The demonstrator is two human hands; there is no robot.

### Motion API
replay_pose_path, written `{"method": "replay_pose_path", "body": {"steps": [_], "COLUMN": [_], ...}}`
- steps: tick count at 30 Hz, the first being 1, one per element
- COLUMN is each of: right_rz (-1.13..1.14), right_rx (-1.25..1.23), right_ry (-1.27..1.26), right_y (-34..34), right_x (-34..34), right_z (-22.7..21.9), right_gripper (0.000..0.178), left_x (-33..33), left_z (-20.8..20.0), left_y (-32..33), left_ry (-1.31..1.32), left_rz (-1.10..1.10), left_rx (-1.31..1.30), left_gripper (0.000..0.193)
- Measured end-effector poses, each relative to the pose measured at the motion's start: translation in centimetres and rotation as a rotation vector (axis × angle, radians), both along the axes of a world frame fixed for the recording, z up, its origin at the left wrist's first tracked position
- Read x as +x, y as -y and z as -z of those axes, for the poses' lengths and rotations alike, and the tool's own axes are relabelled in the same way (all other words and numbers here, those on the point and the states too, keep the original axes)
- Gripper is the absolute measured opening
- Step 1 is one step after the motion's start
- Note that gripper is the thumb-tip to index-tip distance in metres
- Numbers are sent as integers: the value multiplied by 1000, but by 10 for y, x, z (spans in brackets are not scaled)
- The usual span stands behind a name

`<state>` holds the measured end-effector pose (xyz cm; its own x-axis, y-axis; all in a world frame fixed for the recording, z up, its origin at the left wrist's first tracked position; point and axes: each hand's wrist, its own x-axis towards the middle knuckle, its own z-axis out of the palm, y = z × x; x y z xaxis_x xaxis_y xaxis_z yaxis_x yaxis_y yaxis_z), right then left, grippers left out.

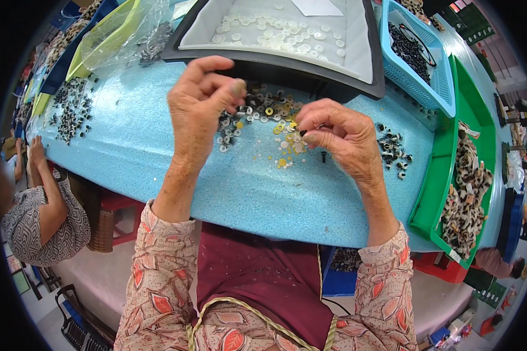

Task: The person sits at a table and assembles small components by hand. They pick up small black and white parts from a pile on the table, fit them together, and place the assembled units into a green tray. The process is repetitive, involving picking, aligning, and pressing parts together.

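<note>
My right hand [350,136] pinches a small black piece [303,133] between thumb and fingertips, above the blue table. To its left, my left hand [198,104] hangs over the table with fingers curled and thumb pressed toward them; whatever may be in its grasp is too hidden to name. Between and beyond both hands spreads a loose pile of small white and yellow rings [283,130], mixed with dark pieces. A black stud [324,157] lies on the table just below my right hand. More black-and-white studs [394,153] are heaped right of that hand.
A black tray with a white lining [199,44] holds translucent discs at the far middle. On the right stand a light blue basket [445,96] and a green tray [430,205] with spotted plush pieces. Studs [70,108] lie far left, near another person's arm [51,196].
</note>
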<state>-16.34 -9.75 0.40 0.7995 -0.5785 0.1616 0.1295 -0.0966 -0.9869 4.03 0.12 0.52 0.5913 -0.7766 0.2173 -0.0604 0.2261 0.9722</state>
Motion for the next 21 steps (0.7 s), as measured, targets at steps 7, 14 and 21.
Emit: {"method": "replay_pose_path", "body": {"steps": [7,14,21], "right_rz": [49,80,120], "right_rx": [-17,-41,-104], "right_ry": [-191,-208,-252], "right_y": [-5,-2,1], "right_x": [-5,-6,-7], "right_z": [-11,-11,-9], "right_gripper": [13,12,13], "left_x": [3,-8,-15], "left_z": [3,11,5], "left_y": [-2,4,5], "left_ry": [589,1043,1001], "left_rz": [39,77,43], "left_rx": [90,118,132], "left_gripper": [16,31,29]}}
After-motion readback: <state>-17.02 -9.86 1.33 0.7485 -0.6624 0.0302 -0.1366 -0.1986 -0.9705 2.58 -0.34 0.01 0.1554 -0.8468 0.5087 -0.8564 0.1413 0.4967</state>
